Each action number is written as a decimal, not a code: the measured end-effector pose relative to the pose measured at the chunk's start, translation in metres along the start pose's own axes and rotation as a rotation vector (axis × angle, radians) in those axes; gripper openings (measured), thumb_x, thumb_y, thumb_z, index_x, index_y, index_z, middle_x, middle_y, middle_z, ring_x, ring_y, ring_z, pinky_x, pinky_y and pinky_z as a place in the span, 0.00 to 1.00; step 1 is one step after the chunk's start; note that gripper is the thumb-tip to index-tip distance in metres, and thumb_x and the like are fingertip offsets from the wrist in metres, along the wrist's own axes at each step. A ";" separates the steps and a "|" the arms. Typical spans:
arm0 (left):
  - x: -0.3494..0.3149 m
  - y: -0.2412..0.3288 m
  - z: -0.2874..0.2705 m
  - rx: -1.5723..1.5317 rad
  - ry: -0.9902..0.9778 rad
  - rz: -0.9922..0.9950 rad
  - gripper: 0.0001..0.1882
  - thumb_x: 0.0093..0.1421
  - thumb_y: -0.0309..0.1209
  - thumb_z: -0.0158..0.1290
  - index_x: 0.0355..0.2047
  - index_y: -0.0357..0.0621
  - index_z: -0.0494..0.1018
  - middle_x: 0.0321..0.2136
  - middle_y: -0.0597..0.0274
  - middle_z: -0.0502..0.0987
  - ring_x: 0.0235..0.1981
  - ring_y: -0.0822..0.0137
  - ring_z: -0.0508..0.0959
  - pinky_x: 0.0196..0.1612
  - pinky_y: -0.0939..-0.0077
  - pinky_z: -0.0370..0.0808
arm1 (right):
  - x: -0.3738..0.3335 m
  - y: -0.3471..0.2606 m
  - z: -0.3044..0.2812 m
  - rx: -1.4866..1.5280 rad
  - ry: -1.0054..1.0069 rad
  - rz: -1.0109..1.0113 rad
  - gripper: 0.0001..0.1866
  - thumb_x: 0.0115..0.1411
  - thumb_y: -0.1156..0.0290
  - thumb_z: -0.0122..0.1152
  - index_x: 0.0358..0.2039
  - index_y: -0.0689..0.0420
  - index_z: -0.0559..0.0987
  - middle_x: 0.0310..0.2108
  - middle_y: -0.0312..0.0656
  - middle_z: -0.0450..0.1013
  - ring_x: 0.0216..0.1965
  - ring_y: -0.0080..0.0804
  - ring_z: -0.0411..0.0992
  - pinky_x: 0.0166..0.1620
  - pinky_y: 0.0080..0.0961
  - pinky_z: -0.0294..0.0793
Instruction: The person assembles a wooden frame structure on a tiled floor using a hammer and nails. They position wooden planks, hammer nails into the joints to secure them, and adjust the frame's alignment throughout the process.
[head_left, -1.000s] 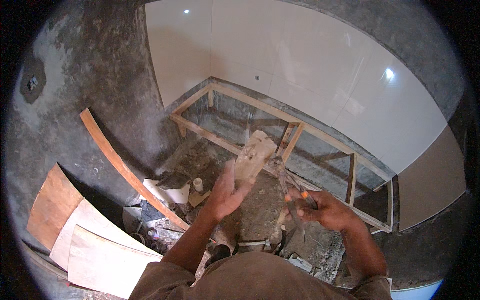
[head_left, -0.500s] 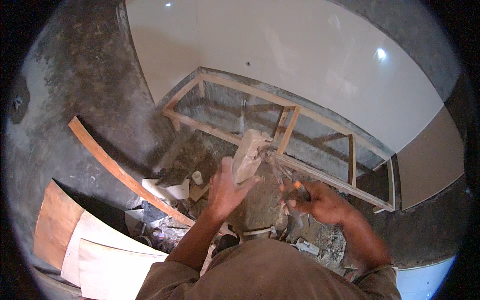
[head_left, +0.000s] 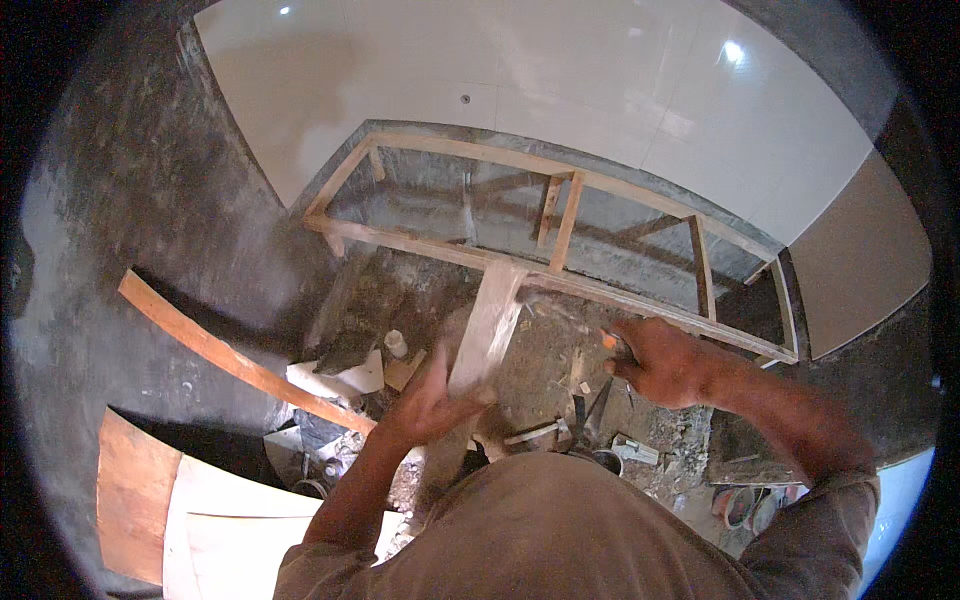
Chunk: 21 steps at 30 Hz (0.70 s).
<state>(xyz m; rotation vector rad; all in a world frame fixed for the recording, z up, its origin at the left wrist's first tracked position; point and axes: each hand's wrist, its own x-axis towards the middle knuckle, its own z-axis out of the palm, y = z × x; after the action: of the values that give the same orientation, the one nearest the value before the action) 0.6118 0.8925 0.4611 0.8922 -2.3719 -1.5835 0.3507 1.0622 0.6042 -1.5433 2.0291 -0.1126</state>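
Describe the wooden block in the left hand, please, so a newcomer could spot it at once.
Below the white wall panels stands a long wooden frame. In front of its near rail, the left hand holds a pale wooden block. Unlike the frame's slim rails, it is short, broad and hand-held.

hands (head_left: 665, 362): 2 | wooden block (head_left: 487, 325): 1 | pliers (head_left: 609, 341): 1 | frame (head_left: 400, 241): 1 | cup (head_left: 396, 344): 1 | orange strip (head_left: 225, 354): 1

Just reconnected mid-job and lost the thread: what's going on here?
The person's left grip holds a pale block, and the right grip holds an orange-marked hand tool, its blurred head near the block's right edge; whether they touch is unclear. Beyond, a wooden frame stands along the pale wall.
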 end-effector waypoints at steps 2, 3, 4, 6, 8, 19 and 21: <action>-0.018 -0.064 0.019 -0.149 0.023 -0.019 0.47 0.59 0.63 0.58 0.64 0.37 0.62 0.56 0.38 0.74 0.54 0.39 0.78 0.57 0.47 0.72 | 0.001 -0.003 0.003 -0.012 0.008 -0.021 0.20 0.66 0.68 0.59 0.55 0.64 0.72 0.40 0.65 0.77 0.45 0.62 0.78 0.46 0.51 0.76; -0.021 -0.088 0.025 -0.201 0.057 -0.014 0.47 0.60 0.62 0.57 0.64 0.36 0.63 0.55 0.39 0.75 0.53 0.41 0.78 0.57 0.47 0.73 | -0.001 -0.006 0.009 -0.003 0.024 -0.034 0.19 0.66 0.68 0.59 0.54 0.64 0.72 0.38 0.65 0.77 0.43 0.62 0.78 0.46 0.51 0.76; -0.025 -0.113 0.031 -0.250 0.093 -0.010 0.46 0.61 0.62 0.57 0.64 0.34 0.63 0.53 0.40 0.77 0.52 0.42 0.79 0.57 0.46 0.73 | -0.003 -0.010 0.016 0.011 0.041 -0.051 0.18 0.66 0.68 0.59 0.53 0.64 0.73 0.37 0.64 0.77 0.42 0.62 0.78 0.45 0.50 0.76; -0.020 -0.134 0.031 -0.266 0.105 0.075 0.44 0.62 0.59 0.57 0.64 0.33 0.63 0.50 0.42 0.78 0.50 0.45 0.80 0.56 0.49 0.74 | 0.008 -0.010 0.042 0.070 0.158 -0.122 0.16 0.67 0.68 0.59 0.50 0.64 0.72 0.33 0.59 0.76 0.38 0.56 0.78 0.43 0.48 0.77; -0.026 -0.089 0.027 -0.770 -0.070 0.083 0.41 0.62 0.57 0.57 0.60 0.34 0.65 0.45 0.45 0.79 0.44 0.49 0.81 0.49 0.54 0.77 | 0.016 -0.012 0.070 0.215 0.183 -0.078 0.14 0.67 0.68 0.59 0.48 0.63 0.72 0.31 0.54 0.75 0.35 0.49 0.77 0.42 0.45 0.76; -0.032 -0.058 0.002 -0.868 0.047 0.080 0.32 0.61 0.52 0.60 0.51 0.35 0.70 0.31 0.54 0.79 0.26 0.61 0.80 0.29 0.67 0.77 | 0.089 0.038 0.192 1.160 -0.240 -0.328 0.22 0.63 0.62 0.66 0.53 0.58 0.73 0.39 0.46 0.76 0.41 0.42 0.77 0.46 0.43 0.77; -0.033 -0.060 -0.006 -0.808 0.089 0.066 0.32 0.60 0.51 0.61 0.50 0.35 0.70 0.30 0.55 0.78 0.27 0.62 0.80 0.29 0.67 0.77 | 0.075 0.017 0.158 1.533 -0.665 -0.278 0.25 0.61 0.60 0.69 0.55 0.56 0.74 0.40 0.44 0.77 0.42 0.42 0.77 0.47 0.44 0.77</action>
<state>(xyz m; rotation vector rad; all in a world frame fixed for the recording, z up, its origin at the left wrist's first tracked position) 0.6647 0.8906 0.4172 0.6593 -1.4388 -2.1383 0.4018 1.0432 0.4375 -0.6259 0.6822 -0.8775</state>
